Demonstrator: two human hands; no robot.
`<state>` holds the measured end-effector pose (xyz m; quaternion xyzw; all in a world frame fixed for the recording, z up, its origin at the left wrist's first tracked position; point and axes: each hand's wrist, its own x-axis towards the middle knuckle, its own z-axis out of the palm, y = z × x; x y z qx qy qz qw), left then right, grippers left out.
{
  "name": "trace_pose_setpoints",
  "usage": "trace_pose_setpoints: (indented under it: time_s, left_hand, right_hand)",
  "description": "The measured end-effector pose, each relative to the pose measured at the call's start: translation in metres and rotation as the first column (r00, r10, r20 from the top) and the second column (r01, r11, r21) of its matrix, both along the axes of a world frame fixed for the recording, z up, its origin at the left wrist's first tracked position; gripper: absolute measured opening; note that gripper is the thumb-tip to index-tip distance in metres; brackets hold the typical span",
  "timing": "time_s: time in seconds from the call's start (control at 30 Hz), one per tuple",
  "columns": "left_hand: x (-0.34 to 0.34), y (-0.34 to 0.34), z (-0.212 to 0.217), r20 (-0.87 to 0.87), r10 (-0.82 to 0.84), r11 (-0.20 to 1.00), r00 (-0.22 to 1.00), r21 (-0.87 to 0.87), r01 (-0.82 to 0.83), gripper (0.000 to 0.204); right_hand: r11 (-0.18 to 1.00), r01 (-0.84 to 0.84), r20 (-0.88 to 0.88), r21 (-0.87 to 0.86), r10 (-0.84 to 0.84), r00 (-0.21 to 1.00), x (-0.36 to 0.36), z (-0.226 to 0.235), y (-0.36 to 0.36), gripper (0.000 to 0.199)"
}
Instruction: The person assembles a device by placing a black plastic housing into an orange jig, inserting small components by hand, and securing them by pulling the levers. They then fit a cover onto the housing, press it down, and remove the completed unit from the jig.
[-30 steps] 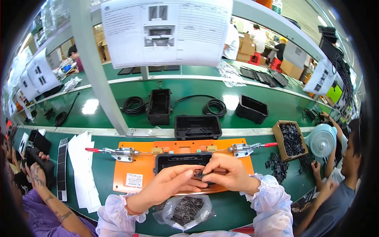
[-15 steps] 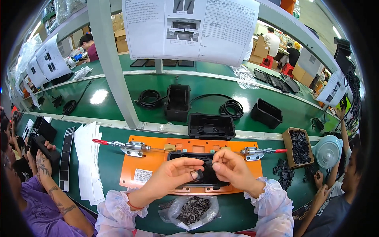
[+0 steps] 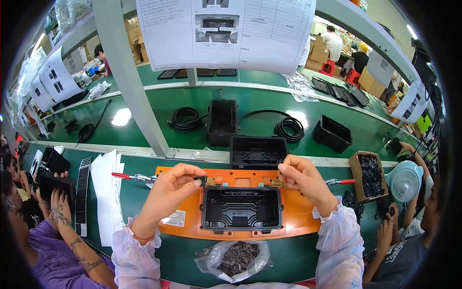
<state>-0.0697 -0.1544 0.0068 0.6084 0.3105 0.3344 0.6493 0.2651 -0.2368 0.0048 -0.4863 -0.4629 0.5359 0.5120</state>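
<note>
Head view: the left hand [image 3: 174, 190] grasps a small black part [image 3: 200, 180] between thumb and fingertips, above the far left corner of a black box [image 3: 262, 212]. Its right counterpart, the right hand [image 3: 304, 180], hangs near the far right corner with thumb and forefinger brought together; whether anything is pinched there is too small to tell. Neither hand appears to touch the box, which sits open side up in an orange plate [image 3: 301, 212] on the green table [image 3: 178, 255].

Two brass blocks [image 3: 277, 183] stand along the far side of the plate, close to the box corners. A clamp with a red handle [image 3: 120, 176] reaches out on the left and another with a red handle [image 3: 345, 182] on the right, both partly hidden by the hands. A white label [image 3: 174, 218] lies on the left of the plate. Near the person, just beside the plate, an open plastic bag [image 3: 214, 257] holds metal pins [image 3: 240, 255].

To the right stand a carton [image 3: 355, 176] of black clips [image 3: 370, 174] and a pale fan [image 3: 404, 182]. To the left lie white sheets [image 3: 106, 197] and a black strip [image 3: 83, 197]. Just beyond the plate is an open black tray [image 3: 259, 151]; farther off are a deep black case [image 3: 223, 123] between two cable coils [image 3: 289, 129] and a tilted bin [image 3: 333, 134]. At far left, a co-worker's hands [image 3: 60, 204] hold a black housing [image 3: 55, 185].
</note>
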Motion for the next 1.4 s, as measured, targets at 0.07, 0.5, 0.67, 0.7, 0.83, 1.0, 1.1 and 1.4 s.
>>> trace_pose_setpoints:
  time_s: [0.07, 0.5, 0.67, 0.7, 0.83, 1.0, 1.1, 1.4]
  left_hand:
    - [0.007, 0.006, -0.005, -0.053, 0.04, 0.986, 0.998, 0.167, -0.03, 0.017]
    - [0.056, 0.027, -0.012, -0.292, -0.026, 0.973, 0.956, 0.211, 0.091, 0.012]
    - [0.052, 0.029, -0.006, -0.434, 0.01, 0.968, 0.901, 0.232, 0.101, 0.012]
    - [0.05, 0.032, -0.008, -0.472, -0.006, 0.973, 0.882, 0.2, 0.114, 0.012]
    - [0.048, 0.029, -0.023, -0.445, 0.088, 0.934, 0.891, 0.348, 0.081, 0.012]
    - [0.042, 0.03, -0.032, -0.346, 0.102, 0.932, 0.933, 0.361, 0.032, 0.016]
    - [0.044, 0.032, -0.021, -0.416, 0.079, 0.913, 0.906, 0.395, 0.102, 0.017]
    - [0.04, 0.04, -0.015, -0.456, 0.084, 0.869, 0.886, 0.468, 0.159, 0.014]
  right_hand:
    - [0.994, -0.058, 0.08, -0.096, 0.065, 0.995, -0.002, 0.0, 0.004, 0.019]
    - [0.999, -0.043, 0.404, -0.033, 0.053, 0.913, -0.005, 0.002, 0.02, 0.022]
    - [0.998, -0.055, 0.507, 0.008, 0.044, 0.861, -0.005, -0.008, 0.021, 0.024]
    - [0.998, -0.063, 0.5, 0.028, 0.041, 0.865, -0.007, -0.01, 0.021, 0.026]
    - [0.998, -0.061, 0.531, 0.012, 0.045, 0.846, -0.009, -0.011, 0.022, 0.026]
    - [0.998, -0.041, 0.518, 0.055, 0.007, 0.855, -0.011, -0.011, 0.021, 0.023]
    - [0.997, -0.04, 0.564, 0.062, -0.002, 0.826, -0.009, -0.009, 0.02, 0.022]
    - [0.997, -0.059, 0.383, -0.054, 0.075, 0.921, -0.008, -0.006, 0.022, 0.016]
